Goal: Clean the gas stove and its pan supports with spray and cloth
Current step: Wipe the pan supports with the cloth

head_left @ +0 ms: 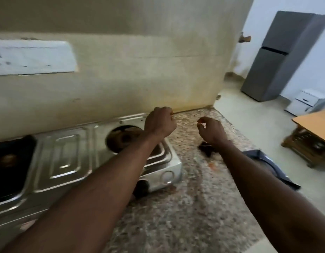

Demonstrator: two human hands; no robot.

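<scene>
Step, as judged: early prep, clearing debris before spraying; no spray bottle in view.
Left grip (160, 123) curled above stove's right end; contents hidden, cannot tell.
Right grip (212, 131) pinches small pale scrap (202, 124) over speckled counter (176, 207).
Next move likely calls for blue-grey cloth (262, 157) at counter edge.
Gas stove (66, 157): steel, against wall; right burner (121, 136) bare, grimy.

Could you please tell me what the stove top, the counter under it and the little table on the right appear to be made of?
The stove top looks like pressed stainless steel: silvery, with bright glints along its stamped ridges. The counter seems speckled stone, granite or terrazzo; blur leaves that open. The little table looks wooden: orange-brown top, darker frame.
</scene>
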